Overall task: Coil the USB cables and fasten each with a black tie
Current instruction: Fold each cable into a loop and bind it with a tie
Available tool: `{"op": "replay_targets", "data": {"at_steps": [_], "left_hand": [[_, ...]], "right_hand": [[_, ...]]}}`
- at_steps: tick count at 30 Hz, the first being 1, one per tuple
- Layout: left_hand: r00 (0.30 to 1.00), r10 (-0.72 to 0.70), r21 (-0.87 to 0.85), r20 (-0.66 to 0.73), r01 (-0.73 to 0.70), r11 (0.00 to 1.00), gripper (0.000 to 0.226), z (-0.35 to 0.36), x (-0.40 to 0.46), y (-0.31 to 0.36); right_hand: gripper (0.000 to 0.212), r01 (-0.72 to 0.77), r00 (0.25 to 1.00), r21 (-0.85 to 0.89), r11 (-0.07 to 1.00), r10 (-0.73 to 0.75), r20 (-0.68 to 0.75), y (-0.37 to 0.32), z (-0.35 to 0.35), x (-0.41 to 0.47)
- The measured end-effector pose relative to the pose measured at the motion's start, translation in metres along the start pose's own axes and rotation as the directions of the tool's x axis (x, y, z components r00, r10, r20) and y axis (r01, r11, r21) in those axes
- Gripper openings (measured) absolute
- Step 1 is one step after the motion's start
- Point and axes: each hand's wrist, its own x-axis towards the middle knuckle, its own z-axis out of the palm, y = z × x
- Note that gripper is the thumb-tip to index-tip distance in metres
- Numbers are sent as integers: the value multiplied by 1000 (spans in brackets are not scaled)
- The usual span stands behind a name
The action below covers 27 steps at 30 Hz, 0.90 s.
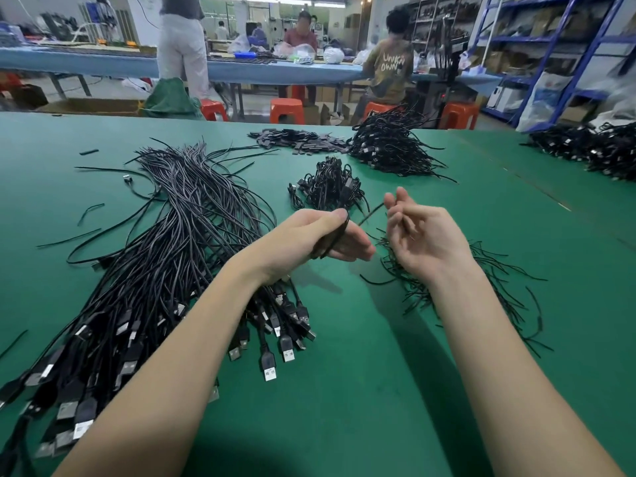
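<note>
A workshop with blue shelving, orange stools and people seated at a far bench lies behind a green worktop (361,390) that fills the near view.

Towards the worktop's left edge a big sheaf of loose USB cables (165,256) lies fanned out, its plugs pointing at the near edge. Just right of it the left hand (309,235) is held above the worktop, fingers and thumb curled round a coiled cable (332,237) that runs across the palm. Beyond the hands, mid-worktop, sits a small heap of finished coils (330,187), with a larger heap (389,146) nearer the far edge.

The right hand (423,235) is raised palm-up with fingers loosely bent; a thin black tie (371,213) reaches from the coil towards its fingertips, but whether they pinch it I cannot tell. Under that wrist lies a scatter of spare ties (454,280).

The risk, as I judge it: the coil is held by one hand alone, so if that grip eases before the tie is twisted shut, the loops may spring open. A tie held only at its tip could also slip and drop among the spares.
</note>
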Motion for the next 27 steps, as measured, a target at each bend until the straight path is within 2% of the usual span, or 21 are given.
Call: {"op": "replay_targets", "data": {"at_steps": [2,5,8,10,12,14,16,17,20,22,24,27], "left_hand": [[998,45,-162,37,-39,986,50,-1,0,5],[988,112,-268,108,-80,960,49,-1,1,10],[984,123,-289,130,-81,954,49,1,2,7],[990,65,-269,128,-28,963,49,1,1,5],[992,-43,-192,119,65,979,49,2,2,1],[987,-153,-135,50,158,978,47,4,6,-6],[976,-205,-145,-74,193,970,45,6,10,-13],[970,-206,-145,-132,187,972,44,5,12,-15],[937,-179,-190,-299,125,974,39,-2,12,-11],[918,-182,-347,-351,52,936,45,-10,11,-6],[929,-202,-511,-310,16,859,50,-9,10,-2],[913,-269,-618,-307,24,786,44,6,13,-6]], "right_hand": [[24,-64,994,174,983,79,-79,-2,-11,2],[21,-87,975,241,967,132,-176,7,-22,10],[21,-96,972,178,979,131,-197,18,-21,12],[22,-87,975,118,989,109,-196,18,-18,12],[22,-18,988,59,998,26,-150,10,-12,9],[21,110,993,-120,987,-114,-29,0,0,2],[20,264,961,-402,877,-204,186,-4,14,-8],[21,327,935,-505,799,-194,298,-3,18,-13],[21,364,877,-672,644,6,481,4,20,-19],[17,335,871,-781,527,143,470,12,16,-16],[16,302,898,-851,429,173,406,21,10,-10],[20,244,921,-899,363,203,333,31,-2,-4]]}}
